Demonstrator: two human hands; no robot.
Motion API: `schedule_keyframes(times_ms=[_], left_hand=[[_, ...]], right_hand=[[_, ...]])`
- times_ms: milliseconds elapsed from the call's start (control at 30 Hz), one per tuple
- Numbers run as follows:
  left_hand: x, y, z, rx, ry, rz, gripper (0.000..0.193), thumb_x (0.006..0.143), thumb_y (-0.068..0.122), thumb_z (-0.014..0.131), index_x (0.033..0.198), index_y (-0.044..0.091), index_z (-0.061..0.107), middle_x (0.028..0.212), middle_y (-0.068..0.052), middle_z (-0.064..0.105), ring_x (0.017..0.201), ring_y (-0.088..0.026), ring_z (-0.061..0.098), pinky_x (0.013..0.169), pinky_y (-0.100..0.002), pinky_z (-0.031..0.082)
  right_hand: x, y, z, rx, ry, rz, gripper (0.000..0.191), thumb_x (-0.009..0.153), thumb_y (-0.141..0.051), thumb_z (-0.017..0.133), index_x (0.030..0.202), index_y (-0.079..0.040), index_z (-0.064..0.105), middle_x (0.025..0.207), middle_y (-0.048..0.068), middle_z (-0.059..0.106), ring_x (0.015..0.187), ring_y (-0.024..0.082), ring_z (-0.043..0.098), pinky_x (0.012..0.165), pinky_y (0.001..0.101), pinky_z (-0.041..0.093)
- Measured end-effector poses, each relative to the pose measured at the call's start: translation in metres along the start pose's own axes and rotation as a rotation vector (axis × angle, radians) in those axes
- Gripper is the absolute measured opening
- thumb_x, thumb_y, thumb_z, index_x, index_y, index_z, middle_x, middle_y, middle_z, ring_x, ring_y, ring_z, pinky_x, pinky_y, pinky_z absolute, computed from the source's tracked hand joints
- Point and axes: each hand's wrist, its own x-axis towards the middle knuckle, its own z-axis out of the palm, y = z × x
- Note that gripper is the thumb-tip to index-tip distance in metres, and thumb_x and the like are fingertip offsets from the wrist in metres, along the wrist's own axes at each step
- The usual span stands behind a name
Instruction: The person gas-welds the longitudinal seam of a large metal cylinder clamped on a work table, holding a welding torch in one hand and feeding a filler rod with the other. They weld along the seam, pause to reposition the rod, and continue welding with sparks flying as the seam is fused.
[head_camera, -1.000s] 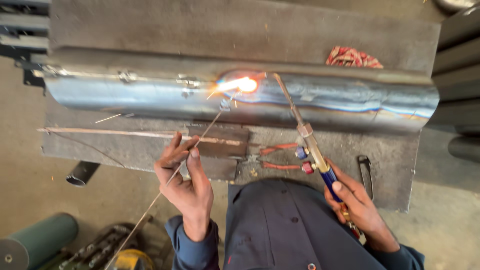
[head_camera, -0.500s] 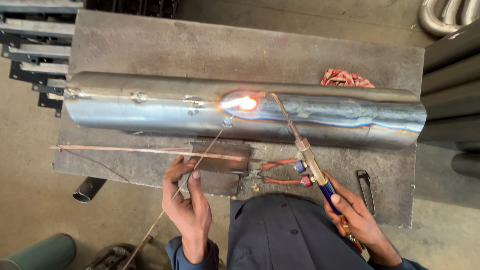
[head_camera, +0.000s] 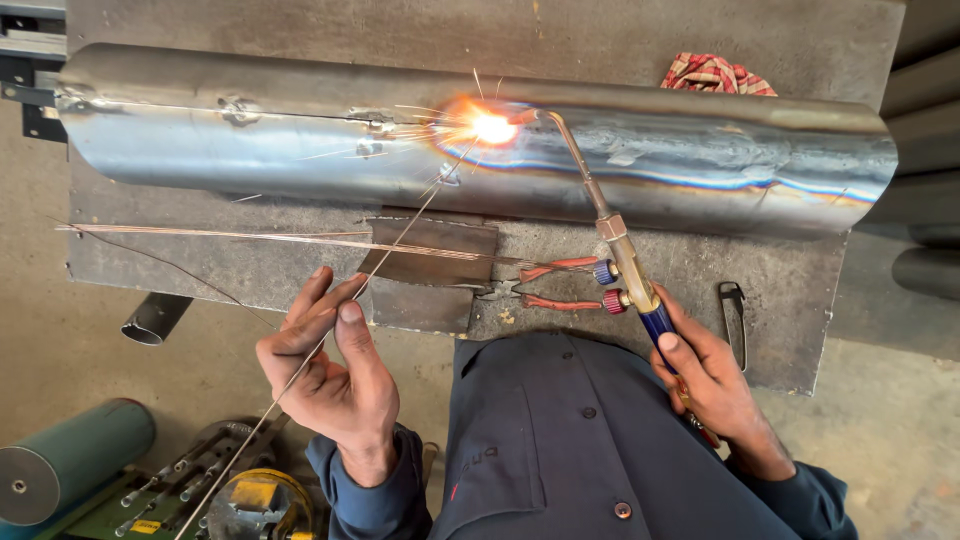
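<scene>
While flame (head_camera: 492, 127) sparks on pipe (head_camera: 700, 150), left hand (head_camera: 330, 375) pinches filler rod (head_camera: 400, 235); right hand (head_camera: 715, 385) grips torch (head_camera: 625, 270).

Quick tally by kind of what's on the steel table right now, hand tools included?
Pipe: 1
Torch, in right hand: 1
Filler rod, in left hand: 1
Pliers: 1
Rag: 1
Spare rod bundle: 1
Flat plate: 1
Total: 7

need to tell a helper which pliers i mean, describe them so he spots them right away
Start at the long shiny metal pipe lying across the steel table. In front of its middle, just left of the brass torch in the right hand, lie the pliers: the only tool with red-orange handles.
</scene>
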Motion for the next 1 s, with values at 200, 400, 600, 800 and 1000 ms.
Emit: schedule_keyframes(times_ms=[200,400,600,800,1000], left_hand=[[-0.002,-0.004,0.003,-0.022,0.018,-0.011,0.020,0.113,0.002,0.060,0.110,0.004,0.040,0.107,-0.022,0.075,0.131,-0.029,0.065,0.121,-0.042,0.045],[-0.003,-0.009,0.002,0.120,0.002,0.001,0.019,0.113,0.006,0.061,0.111,0.005,0.042,0.107,-0.017,0.077,0.130,-0.025,0.066,0.127,-0.040,0.029],[-0.005,-0.011,0.006,0.120,0.011,-0.003,0.022,0.114,0.008,0.062,0.109,0.006,0.041,0.107,-0.017,0.078,0.129,-0.025,0.068,0.128,-0.038,0.027],[-0.004,-0.015,0.008,0.122,-0.006,0.014,0.024,0.116,0.008,0.061,0.109,0.007,0.038,0.106,-0.017,0.078,0.129,-0.024,0.069,0.130,-0.037,0.025],[-0.003,-0.019,0.012,0.117,0.007,-0.006,0.023,0.115,0.008,0.061,0.109,0.007,0.039,0.105,-0.017,0.078,0.129,-0.025,0.069,0.130,-0.040,0.021]], right_hand=[[0.005,-0.004,0.001,-0.026,-0.028,-0.015,0.063,0.100,-0.029,0.046,0.161,-0.018,0.033,0.062,0.001,0.046,0.043,0.007,0.039,0.040,0.0233,0.040],[0.010,-0.001,0.002,-0.040,-0.033,-0.034,0.063,0.101,-0.029,0.046,0.162,-0.016,0.033,0.063,0.001,0.047,0.044,0.006,0.039,0.041,0.0228,0.040],[0.012,0.004,-0.002,-0.020,-0.053,-0.059,0.064,0.102,-0.030,0.046,0.162,-0.013,0.032,0.064,0.001,0.047,0.045,0.006,0.040,0.041,0.0224,0.041],[0.013,0.008,-0.002,0.001,-0.031,-0.056,0.065,0.101,-0.030,0.047,0.162,-0.012,0.031,0.065,0.001,0.048,0.047,0.006,0.040,0.042,0.0225,0.041],[0.016,0.010,-0.001,-0.021,-0.017,-0.042,0.066,0.101,-0.030,0.047,0.163,-0.012,0.031,0.065,0.001,0.048,0.045,0.006,0.040,0.042,0.0229,0.041]])
